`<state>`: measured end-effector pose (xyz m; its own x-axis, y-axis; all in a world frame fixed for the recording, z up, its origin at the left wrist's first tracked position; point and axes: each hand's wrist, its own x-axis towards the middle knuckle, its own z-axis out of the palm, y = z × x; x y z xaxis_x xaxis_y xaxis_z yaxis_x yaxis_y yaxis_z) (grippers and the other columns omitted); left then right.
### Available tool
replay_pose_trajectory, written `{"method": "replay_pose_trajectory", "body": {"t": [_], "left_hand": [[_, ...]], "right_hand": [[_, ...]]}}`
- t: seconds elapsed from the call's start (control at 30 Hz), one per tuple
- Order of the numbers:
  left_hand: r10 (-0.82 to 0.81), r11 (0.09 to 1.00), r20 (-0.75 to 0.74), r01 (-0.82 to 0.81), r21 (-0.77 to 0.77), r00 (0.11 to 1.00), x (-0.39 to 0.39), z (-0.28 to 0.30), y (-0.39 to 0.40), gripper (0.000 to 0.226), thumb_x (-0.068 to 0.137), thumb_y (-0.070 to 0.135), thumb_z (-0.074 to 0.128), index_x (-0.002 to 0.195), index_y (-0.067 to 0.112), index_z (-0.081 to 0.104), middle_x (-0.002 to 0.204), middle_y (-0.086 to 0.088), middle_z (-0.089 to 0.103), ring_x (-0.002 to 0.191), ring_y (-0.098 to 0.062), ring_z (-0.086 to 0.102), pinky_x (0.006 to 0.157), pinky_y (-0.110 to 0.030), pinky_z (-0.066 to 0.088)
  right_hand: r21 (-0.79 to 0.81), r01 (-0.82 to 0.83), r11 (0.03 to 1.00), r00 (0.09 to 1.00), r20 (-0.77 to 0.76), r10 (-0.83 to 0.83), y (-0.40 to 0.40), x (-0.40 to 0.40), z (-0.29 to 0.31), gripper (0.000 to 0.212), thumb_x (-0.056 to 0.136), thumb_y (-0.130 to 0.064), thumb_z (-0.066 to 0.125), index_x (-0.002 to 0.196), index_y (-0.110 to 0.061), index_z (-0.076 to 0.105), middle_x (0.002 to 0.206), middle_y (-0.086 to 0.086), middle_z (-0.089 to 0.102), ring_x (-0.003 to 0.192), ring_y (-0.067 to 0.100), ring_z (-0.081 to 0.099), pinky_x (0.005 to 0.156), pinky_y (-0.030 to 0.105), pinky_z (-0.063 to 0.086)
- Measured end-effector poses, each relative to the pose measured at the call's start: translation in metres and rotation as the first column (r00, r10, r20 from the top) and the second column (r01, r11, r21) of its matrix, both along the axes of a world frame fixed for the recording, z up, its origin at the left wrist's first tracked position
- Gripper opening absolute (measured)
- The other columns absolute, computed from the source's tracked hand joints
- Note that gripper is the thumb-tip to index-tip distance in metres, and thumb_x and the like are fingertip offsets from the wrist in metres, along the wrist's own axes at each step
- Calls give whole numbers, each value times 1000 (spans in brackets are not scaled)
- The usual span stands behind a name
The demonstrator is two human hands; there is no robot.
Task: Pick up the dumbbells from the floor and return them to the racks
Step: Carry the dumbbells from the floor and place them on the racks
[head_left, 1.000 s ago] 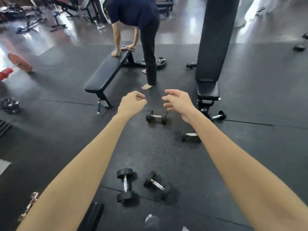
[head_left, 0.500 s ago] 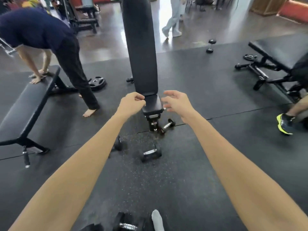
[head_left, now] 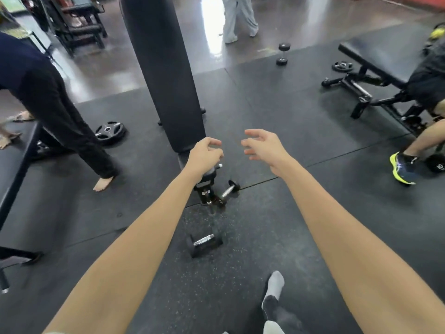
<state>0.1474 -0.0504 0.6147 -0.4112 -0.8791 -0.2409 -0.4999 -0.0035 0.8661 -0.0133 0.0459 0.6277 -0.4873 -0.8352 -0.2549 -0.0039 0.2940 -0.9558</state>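
While both bare arms stretch forward over the floor [head_left: 265,237], a grey-socked foot [head_left: 274,289] stands nearest the camera on speckled black rubber matting. Just ahead, a hex-headed dumbbell [head_left: 204,242] with a knurled chrome handle lies on the mat between the two forearms, open matting on all sides of it. Beyond it, a smaller round-headed dumbbell [head_left: 230,189] rests tilted against the metal foot of an upright padded bench [head_left: 166,75], right beside a seam between mat tiles. The left hand [head_left: 204,156] hangs in the air before the bench's lower end, its fingers loosely curled and holding nothing. The right hand [head_left: 261,147] hovers near it, fingers spread and relaxed, also empty; both are well above the dumbbells. To the left, a person in dark trousers [head_left: 60,116] bends over a flat bench [head_left: 16,169], a barefoot heel on the mat, with a black weight plate [head_left: 109,132] lying near. To the right, a second padded bench [head_left: 375,61] on a tubular steel frame takes up the corner, a yellow-soled shoe [head_left: 402,168] beside it. Farthest off, a third dumbbell [head_left: 283,54] stands on end at the mat's edge, where glossy concrete begins.
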Motion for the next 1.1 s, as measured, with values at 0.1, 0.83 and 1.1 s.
{"method": "replay_pose_trajectory", "body": {"t": [0.1, 0.83, 1.1], "left_hand": [[16, 999, 2, -16, 47, 1000, -42, -17, -25, 33, 88, 8, 64, 119, 18, 66, 85, 0, 72, 77, -15, 65, 70, -28, 51], [443, 737, 162, -461, 495, 882, -179, -258, -243, 16, 93, 11, 62, 98, 26, 66, 100, -5, 72, 79, -19, 63, 77, -35, 52], [495, 581, 256, -536, 613, 830, -210, -425, -296, 11, 89, 16, 68, 93, 27, 69, 90, -3, 69, 80, -18, 59, 75, -32, 45]], "right_hand": [[36, -27, 999, 1000, 0, 27, -34, -48, -15, 43, 95, -18, 68, 138, -21, 62, 119, 4, 71, 93, 18, 70, 94, 40, 59], [450, -311, 837, 950, 162, 265, -330, -199, -238, 28, 98, -14, 63, 126, -21, 65, 126, 8, 71, 96, 22, 69, 83, 32, 57], [520, -414, 747, 910, 209, 359, -421, -220, -409, 26, 99, -13, 61, 124, -18, 67, 120, 8, 74, 90, 20, 67, 84, 36, 58]]}}
